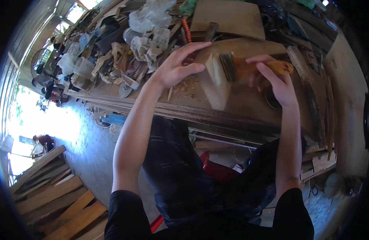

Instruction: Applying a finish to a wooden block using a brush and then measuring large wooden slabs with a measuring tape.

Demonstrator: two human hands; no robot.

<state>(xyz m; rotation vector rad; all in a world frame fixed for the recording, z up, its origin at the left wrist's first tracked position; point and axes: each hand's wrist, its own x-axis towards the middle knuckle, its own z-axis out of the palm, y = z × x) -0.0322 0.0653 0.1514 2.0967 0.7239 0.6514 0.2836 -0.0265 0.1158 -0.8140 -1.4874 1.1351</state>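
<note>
My right hand [278,82] is closed round the orange wooden handle of a wide paintbrush [286,67], which is smeared by motion. Its dark end points left, close to a pale wooden block [217,90]. The block leans up from the bench top, also blurred. At the block's upper left is my left hand [178,70], fingers stretched out and thumb apart. The thumb tip is close to the block's edge; whether it touches I cannot tell. Beneath my right wrist, a round container's dark rim [271,98] shows in part.
The wooden bench [184,94] carries a heap of plastic bags [150,18], cups and scraps at left. A flat board [228,18] lies at the back, and a rough plank [308,80] at right. Timber boards [68,200] are stacked on the floor at lower left. A red seat [220,170] shows below the bench.
</note>
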